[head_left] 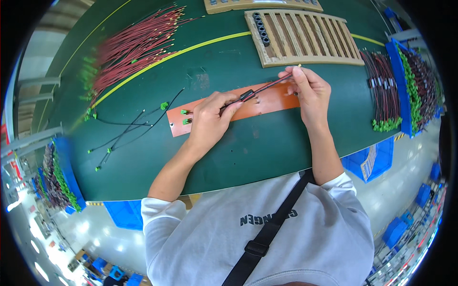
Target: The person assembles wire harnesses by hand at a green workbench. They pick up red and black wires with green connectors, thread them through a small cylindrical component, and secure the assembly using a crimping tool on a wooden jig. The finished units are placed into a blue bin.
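**Two hands are holding a red-and-black cable over an orange strip**

The left hand (pixel 210 114) is closing its thumb and fingers around the cable (pixel 272 85), just beside a black cylinder (pixel 247 95) that is sitting around it. The right hand (pixel 310 90) is pinching the cable near its tip between thumb and forefinger, the other fingers loosely curling. Between the hands, the cable is running nearly straight above the orange strip (pixel 281 101). Green connectors (pixel 186 121) are resting near the strip's left end.

The strip is lying on a green table (pixel 267 150). To its left, loose black wires (pixel 121 135) are crossing one another. Farther out, a heap of red wires (pixel 138 45) is spreading at upper left, and a slatted tray (pixel 312 61) is lying beyond the right hand, holding black rings (pixel 261 28) along its left side. At right, a labelled wire bundle (pixel 383 88) is lying beside a blue bin (pixel 403 90).
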